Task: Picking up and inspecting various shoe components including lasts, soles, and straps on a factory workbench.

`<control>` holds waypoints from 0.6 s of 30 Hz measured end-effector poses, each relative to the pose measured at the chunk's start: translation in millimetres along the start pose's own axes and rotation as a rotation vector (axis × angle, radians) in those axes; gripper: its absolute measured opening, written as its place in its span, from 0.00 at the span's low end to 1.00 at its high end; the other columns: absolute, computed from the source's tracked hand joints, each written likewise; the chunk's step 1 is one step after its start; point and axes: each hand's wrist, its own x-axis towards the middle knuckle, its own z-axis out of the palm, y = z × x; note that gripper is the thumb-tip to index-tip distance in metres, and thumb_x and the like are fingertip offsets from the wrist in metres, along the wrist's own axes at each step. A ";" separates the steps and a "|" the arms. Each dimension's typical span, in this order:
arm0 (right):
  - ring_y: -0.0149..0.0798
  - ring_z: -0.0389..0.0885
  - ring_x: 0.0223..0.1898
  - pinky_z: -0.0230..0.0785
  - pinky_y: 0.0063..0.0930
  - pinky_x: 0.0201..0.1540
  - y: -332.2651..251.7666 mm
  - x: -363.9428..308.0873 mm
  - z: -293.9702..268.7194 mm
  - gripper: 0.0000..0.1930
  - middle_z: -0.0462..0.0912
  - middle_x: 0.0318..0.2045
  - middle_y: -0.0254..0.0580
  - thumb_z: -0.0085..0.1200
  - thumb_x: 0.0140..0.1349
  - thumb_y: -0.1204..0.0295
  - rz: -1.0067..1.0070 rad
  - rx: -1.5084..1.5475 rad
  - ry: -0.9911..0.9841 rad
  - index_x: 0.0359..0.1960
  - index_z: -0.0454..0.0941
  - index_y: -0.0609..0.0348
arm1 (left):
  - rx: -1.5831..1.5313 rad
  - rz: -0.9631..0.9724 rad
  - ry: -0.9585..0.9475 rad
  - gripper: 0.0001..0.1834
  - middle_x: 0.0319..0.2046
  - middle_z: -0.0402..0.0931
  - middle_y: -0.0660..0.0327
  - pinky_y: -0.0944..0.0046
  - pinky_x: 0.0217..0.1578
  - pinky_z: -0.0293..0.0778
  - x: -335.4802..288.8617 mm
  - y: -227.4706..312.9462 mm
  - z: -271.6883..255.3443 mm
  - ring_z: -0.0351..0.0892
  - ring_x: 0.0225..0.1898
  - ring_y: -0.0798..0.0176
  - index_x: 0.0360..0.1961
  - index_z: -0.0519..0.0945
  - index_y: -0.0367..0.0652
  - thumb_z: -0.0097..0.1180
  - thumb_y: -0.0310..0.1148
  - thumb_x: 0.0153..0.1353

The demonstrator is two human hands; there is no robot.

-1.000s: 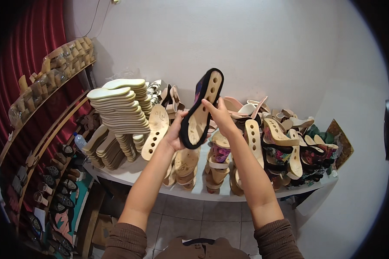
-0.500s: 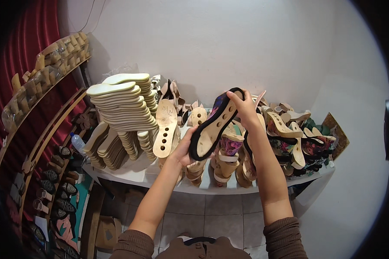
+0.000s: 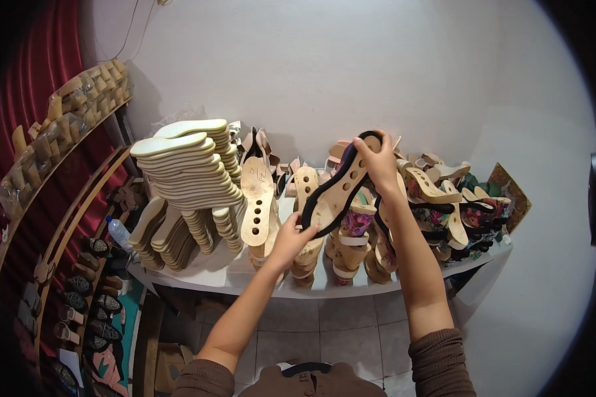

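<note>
Above the table I hold a wedge sandal sole (image 3: 330, 204) in both hands. Its pale wooden face, pierced by a row of round holes, is turned up toward me, with a black padded rim all around it. At the near, wider end my left hand (image 3: 293, 241) grips the rim, thumb on top. My right hand (image 3: 379, 165) is closed around the far, narrower end, its thumb lying over the black edge. Under and beside the sole stand wooden wedges, one with a purple floral covering (image 3: 357, 223). A bare wooden sole with holes (image 3: 256, 205) lies just left.
Tall stacks of cream insoles (image 3: 185, 169) stand on the white-covered table (image 3: 205, 271) at left. Floral wedges (image 3: 432, 213) crowd its right end. Racks with bagged wooden heels (image 3: 66, 126) and finished shoes (image 3: 99, 324) run along the left side. A water bottle (image 3: 118, 231) stands beside the table.
The sandal sole has shifted a little to the right with both hands. More of my left thumb now shows over its near end. The view has also moved slightly.
</note>
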 end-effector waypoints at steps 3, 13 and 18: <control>0.52 0.78 0.41 0.68 0.38 0.46 -38.2 -14.9 15.7 0.32 0.77 0.37 0.60 0.57 0.48 0.53 0.059 -0.202 -0.225 0.51 0.65 0.60 | 0.265 0.200 0.120 0.35 0.46 0.68 0.51 0.67 0.38 0.73 -13.8 -31.9 5.2 0.75 0.42 0.61 0.58 0.55 0.33 0.58 0.34 0.54; 0.53 0.74 0.47 0.66 0.39 0.49 -14.6 -24.4 65.4 0.33 0.74 0.44 0.60 0.54 0.51 0.53 -0.141 -0.314 -0.382 0.54 0.64 0.62 | 0.818 0.313 0.251 0.50 0.52 0.58 0.45 0.52 0.49 0.65 -53.5 -54.2 9.9 0.63 0.53 0.43 0.61 0.52 0.32 0.62 0.51 0.46; 0.50 0.75 0.48 0.65 0.35 0.51 -15.1 -36.0 81.4 0.32 0.75 0.45 0.61 0.56 0.52 0.56 -0.220 -0.332 -0.379 0.54 0.64 0.63 | 0.860 0.297 0.265 0.50 0.50 0.59 0.43 0.51 0.48 0.66 -53.1 -68.9 4.6 0.64 0.51 0.41 0.61 0.52 0.31 0.59 0.55 0.48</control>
